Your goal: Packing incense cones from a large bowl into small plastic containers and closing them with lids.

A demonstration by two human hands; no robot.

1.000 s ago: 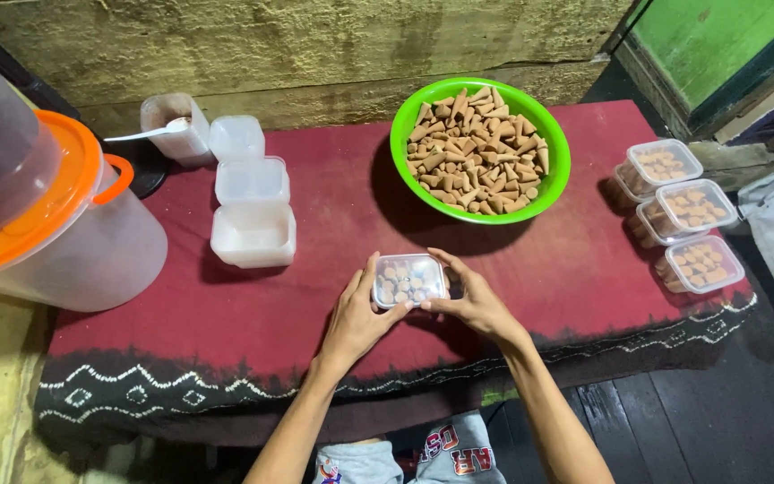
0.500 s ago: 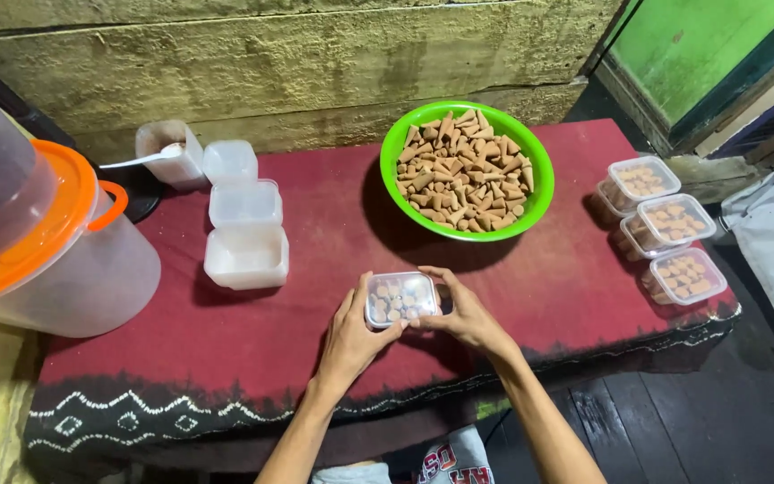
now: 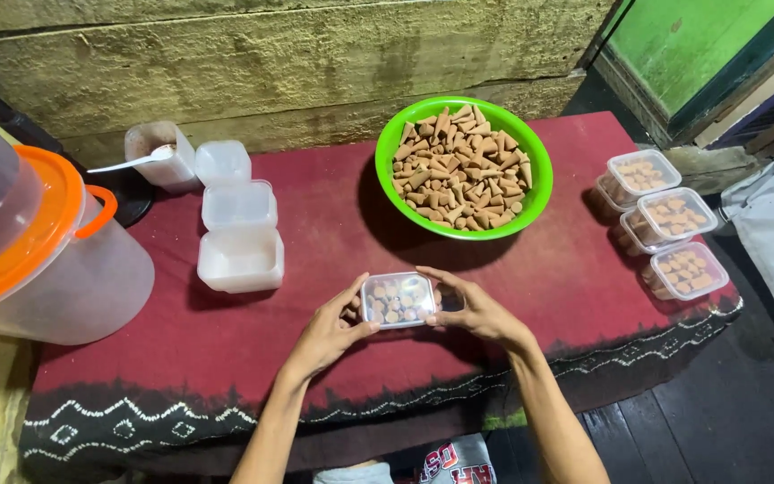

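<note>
Two hands meet on one small clear lidded box, which sits on the red cloth close to your edge of the table, in front of the green bowl of brown cone-shaped pieces. Your left hand cups the box's left side, thumb and fingertips curled narrowly against the lid edge; your right hand clasps the right side the same way, fingers half closed over the corner. Holding it from both sides keeps the box steady on the cloth and lets you bear on the lid evenly. It already contains brown pieces. Filled, lidded boxes are stacked at the right edge, clear of the bowl. Empty white tubs wait on the left, near a large clear jug with an orange lid. A spoon rests in a tub at the back left
</note>
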